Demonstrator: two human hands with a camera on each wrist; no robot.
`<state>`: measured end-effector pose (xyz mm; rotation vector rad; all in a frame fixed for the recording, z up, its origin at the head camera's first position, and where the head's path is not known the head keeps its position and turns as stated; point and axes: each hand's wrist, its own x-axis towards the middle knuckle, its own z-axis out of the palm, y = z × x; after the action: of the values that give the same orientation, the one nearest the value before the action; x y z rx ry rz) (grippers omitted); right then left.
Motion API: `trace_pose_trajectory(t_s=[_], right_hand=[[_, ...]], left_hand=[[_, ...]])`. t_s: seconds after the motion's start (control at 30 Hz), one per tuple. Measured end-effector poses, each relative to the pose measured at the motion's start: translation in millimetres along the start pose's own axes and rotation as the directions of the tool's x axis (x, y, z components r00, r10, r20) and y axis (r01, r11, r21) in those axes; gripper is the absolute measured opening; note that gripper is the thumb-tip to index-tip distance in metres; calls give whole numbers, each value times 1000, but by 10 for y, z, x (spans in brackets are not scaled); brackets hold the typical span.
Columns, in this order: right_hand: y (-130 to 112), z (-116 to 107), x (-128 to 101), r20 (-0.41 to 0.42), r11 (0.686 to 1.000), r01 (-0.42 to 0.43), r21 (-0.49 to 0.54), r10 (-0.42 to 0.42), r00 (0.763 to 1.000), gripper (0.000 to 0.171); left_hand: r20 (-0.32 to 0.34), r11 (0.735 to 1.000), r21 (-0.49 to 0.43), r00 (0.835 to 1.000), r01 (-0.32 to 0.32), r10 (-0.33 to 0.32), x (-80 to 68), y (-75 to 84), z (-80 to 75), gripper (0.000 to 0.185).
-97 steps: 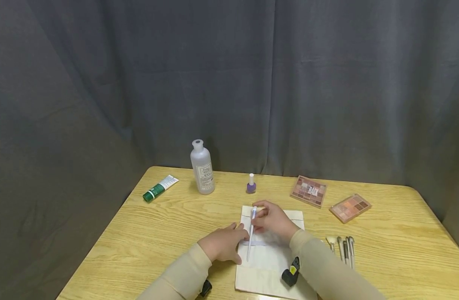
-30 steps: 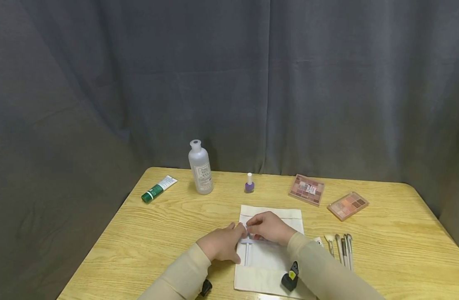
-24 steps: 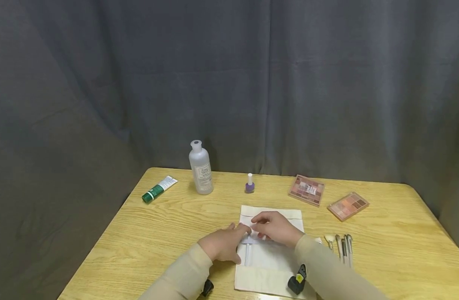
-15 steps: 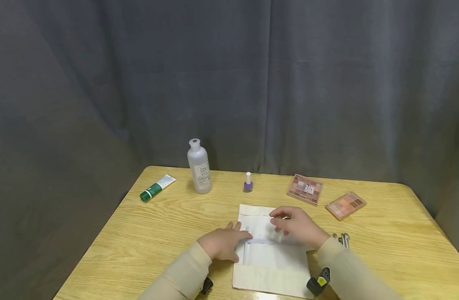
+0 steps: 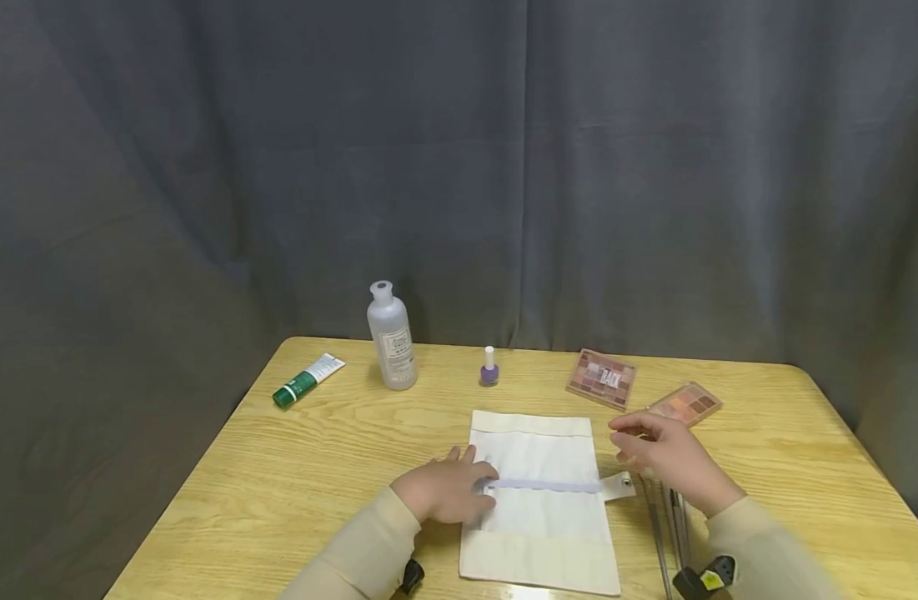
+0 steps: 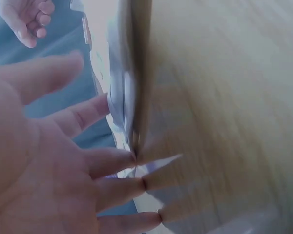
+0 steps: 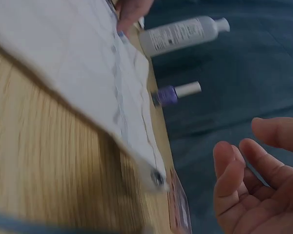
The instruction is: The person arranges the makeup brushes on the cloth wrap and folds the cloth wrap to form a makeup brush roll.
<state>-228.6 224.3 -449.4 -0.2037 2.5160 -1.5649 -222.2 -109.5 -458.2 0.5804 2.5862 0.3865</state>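
Observation:
A white fabric brush roll [image 5: 537, 529] lies unfolded on the table, crossed by a lavender band [image 5: 549, 485]. My left hand [image 5: 443, 492] rests on its left edge with fingers spread; in the left wrist view its fingertips touch the tabletop beside the fabric. A slim white stick tucked under the band is mostly hidden by that hand. To the right, my right hand [image 5: 672, 458] hovers over several makeup brushes [image 5: 656, 533], partly covering them. Its fingers are loosely bent and hold nothing, as the right wrist view shows. A snap tab [image 5: 619, 485] sticks out from the roll's right side.
Behind the roll stand a clear bottle [image 5: 393, 337] and a purple nail polish bottle [image 5: 489, 371]. A green and white tube [image 5: 308, 380] lies at the back left. Two eyeshadow palettes, one dark [image 5: 601, 379] and one peach [image 5: 687, 404], lie at the back right.
My right hand slid the white stick under the band, let it go and moved right to above the brushes. My left hand stays at the roll's left edge.

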Motion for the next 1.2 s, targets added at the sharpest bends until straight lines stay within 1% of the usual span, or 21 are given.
trace_pose_trajectory(t_s=[0.1, 0.2, 0.33, 0.47, 0.57, 0.7, 0.8, 0.9, 0.97, 1.1, 1.2], right_hand=[[81, -108, -82, -24, 1000, -12, -19, 12, 1000, 50], [198, -189, -147, -57, 996, -51, -68, 47, 997, 50], [396, -236, -207, -84, 984, -94, -150, 82, 993, 45], [538, -239, -243, -101, 976, -91, -197, 72, 992, 39], [578, -236, -252, -105, 975, -102, -198, 83, 991, 38], [606, -254, -271, -115, 974, -96, -204, 74, 991, 38], [625, -305, -283, -153, 964, -72, -257, 33, 988, 38], [650, -374, -294, -181, 943, -82, -324, 23, 983, 36], [671, -421, -305, -179, 929, -92, -357, 29, 983, 34], [704, -467, -331, -126, 926, -115, -358, 74, 989, 32], [703, -468, -335, -93, 921, -100, -377, 70, 993, 32]], left_hand=[[-39, 999, 48, 999, -8, 10, 9, 22, 23, 55], [-63, 995, 103, 998, -20, 27, 23, 38, 36, 58], [-43, 995, 97, 999, -7, 11, 27, 38, 41, 62], [-30, 995, 98, 1000, 1, 2, 17, 39, 38, 63], [-33, 996, 93, 999, -5, 9, 14, 40, 28, 62], [-33, 997, 79, 999, -7, 9, 17, 44, 25, 61], [-32, 997, 73, 999, -9, 12, 23, 53, 27, 61], [-33, 998, 68, 999, -14, 17, 27, 60, 28, 61], [-30, 998, 61, 999, -15, 16, 30, 57, 30, 61], [-23, 999, 50, 1000, -12, 14, 32, 45, 33, 60], [-24, 999, 48, 1000, -9, 11, 30, 44, 36, 59]])
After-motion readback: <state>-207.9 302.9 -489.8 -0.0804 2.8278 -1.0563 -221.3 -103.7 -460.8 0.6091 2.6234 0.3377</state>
